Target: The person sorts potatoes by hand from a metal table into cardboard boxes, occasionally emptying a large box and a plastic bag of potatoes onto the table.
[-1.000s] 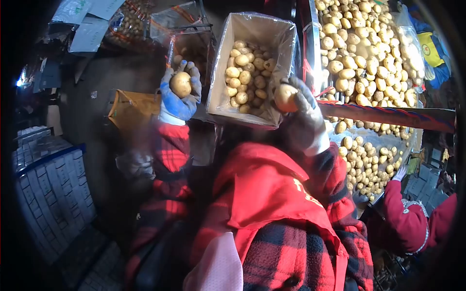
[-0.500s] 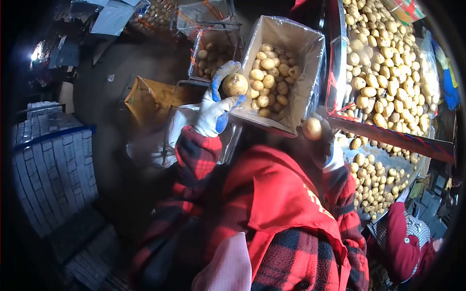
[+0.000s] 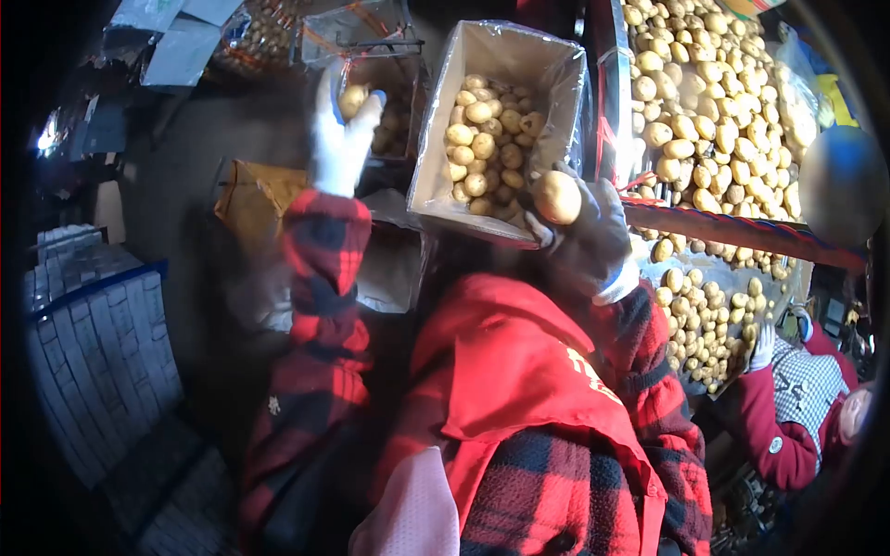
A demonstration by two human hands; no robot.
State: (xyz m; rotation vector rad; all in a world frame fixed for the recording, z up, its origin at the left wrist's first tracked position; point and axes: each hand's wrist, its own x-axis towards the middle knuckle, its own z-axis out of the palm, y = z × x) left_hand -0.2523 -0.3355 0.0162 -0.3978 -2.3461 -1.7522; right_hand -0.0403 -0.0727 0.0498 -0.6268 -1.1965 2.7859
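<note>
Two piles of potatoes (image 3: 709, 139) (image 3: 705, 324) are covering much of the tabletop (image 3: 616, 102) on the right, with a rail (image 3: 760, 238) crossing between them. Beside the smaller pile, a co-worker (image 3: 788, 463) is holding a hand (image 3: 762, 347) near its outer edge. Over on the left, white boxes (image 3: 102, 343) are standing stacked. A cardboard carton (image 3: 556, 69) with a plastic liner is sitting between the tabletop and a smaller basket (image 3: 389, 44), and potatoes (image 3: 491, 139) are lying in it well below the rim. The right hand (image 3: 593, 222) is reaching to the carton's near right corner, its grip closing around a large potato (image 3: 557, 196), its glove near the cardboard. The left hand (image 3: 343, 139) is hanging over the basket, blurring, fingers and thumb standing spread, with a small potato (image 3: 353, 101) showing between them; whether the grip is pinching it, I cannot tell. Being round and fairly smooth, the large potato could be rolling off the gloved fingers if they loosen, then striking the rim or dropping outside and bruising. The carton's liner could be snagging a finger. On the left, a release too near the basket's frame could be sending the small potato over the side.
</note>
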